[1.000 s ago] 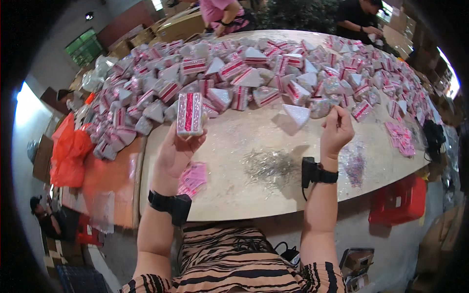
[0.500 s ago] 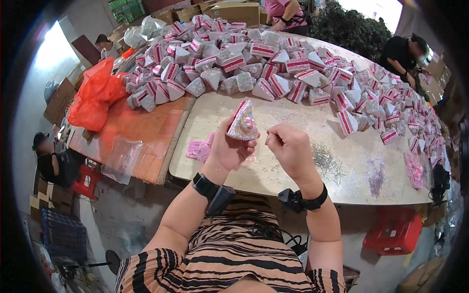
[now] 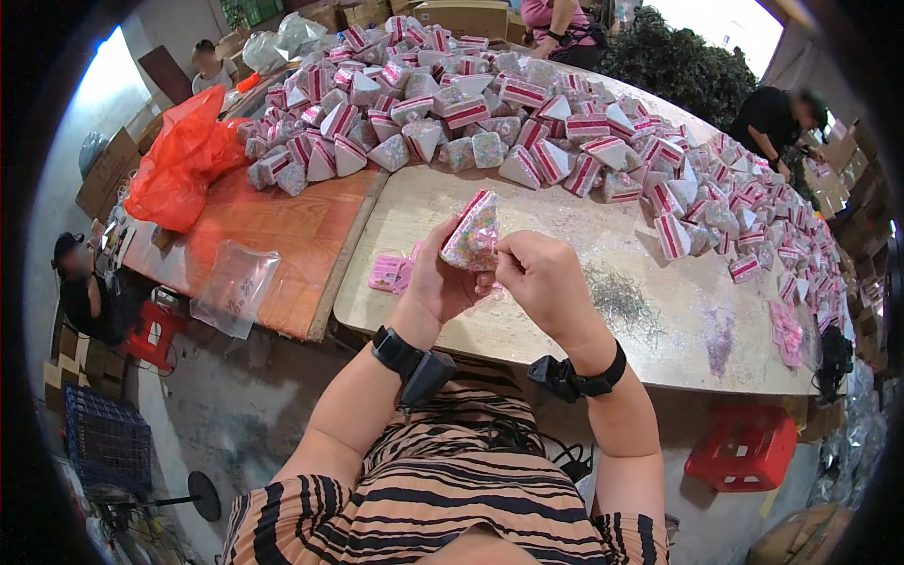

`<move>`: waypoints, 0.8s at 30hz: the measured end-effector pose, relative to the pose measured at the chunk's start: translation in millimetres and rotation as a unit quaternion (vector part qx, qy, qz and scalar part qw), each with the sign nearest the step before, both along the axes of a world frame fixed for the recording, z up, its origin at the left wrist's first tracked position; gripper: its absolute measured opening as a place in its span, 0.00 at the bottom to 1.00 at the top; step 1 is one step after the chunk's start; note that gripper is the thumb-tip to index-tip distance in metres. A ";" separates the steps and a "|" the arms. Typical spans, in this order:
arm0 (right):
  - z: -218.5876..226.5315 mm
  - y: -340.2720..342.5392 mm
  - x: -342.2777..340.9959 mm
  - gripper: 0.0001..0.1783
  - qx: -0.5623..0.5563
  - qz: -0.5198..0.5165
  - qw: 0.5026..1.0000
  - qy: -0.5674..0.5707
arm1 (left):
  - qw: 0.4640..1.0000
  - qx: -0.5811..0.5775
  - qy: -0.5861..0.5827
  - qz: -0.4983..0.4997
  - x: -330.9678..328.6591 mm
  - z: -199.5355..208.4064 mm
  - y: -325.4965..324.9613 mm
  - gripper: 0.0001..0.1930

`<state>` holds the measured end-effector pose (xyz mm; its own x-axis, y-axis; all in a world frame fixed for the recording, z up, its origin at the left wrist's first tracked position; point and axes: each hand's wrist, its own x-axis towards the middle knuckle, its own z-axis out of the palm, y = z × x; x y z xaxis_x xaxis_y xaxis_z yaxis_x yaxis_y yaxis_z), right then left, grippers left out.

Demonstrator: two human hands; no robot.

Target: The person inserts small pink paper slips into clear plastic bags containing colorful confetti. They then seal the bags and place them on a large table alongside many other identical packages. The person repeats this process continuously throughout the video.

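Right hand (image 3: 544, 275) has come in against the cake-slice-shaped wedge (image 3: 473, 240); half a second ago a gap stood between them. Left grip: left hand (image 3: 435, 287) wraps the wedge from 6 to 9 o'clock, probably bracing it against pressure from 3 o'clock. Right grip: narrow pinch at the wedge's 3 o'clock; anything between the fingertips cannot be made out. Wedge held above the bench (image 3: 513, 347), tilted, speckled face toward the right hand, presumably for access. Thin metallic pieces (image 3: 617, 301) lie at the right hand's 4 o'clock, seemingly for easy reach.
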<state>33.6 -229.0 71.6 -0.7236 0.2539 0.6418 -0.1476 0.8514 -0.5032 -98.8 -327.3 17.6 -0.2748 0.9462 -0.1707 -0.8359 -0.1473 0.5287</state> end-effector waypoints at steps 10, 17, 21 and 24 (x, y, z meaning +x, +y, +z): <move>3.0 2.6 4.8 0.05 0.022 -0.004 0.999 -0.036 | 1.000 0.020 -0.011 -0.011 -1.7 0.7 -1.6 0.22; 12.5 5.5 7.7 0.06 0.067 -0.018 0.991 -0.118 | 0.989 -0.061 0.083 0.108 2.4 12.6 -5.1 0.20; 14.2 5.6 6.0 0.06 0.075 -0.015 0.988 -0.132 | 0.982 -0.063 0.129 0.120 -1.2 12.6 -8.3 0.20; 16.2 6.3 4.7 0.06 0.047 -0.010 0.989 -0.141 | 0.986 -0.069 0.117 0.102 -4.6 12.0 -10.6 0.20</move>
<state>38.3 -222.8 87.7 -0.8724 0.2185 0.4373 0.0044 0.8980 -0.4399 -103.4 -338.0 29.6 -0.5034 0.8396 -0.2042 -0.6500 -0.2123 0.7296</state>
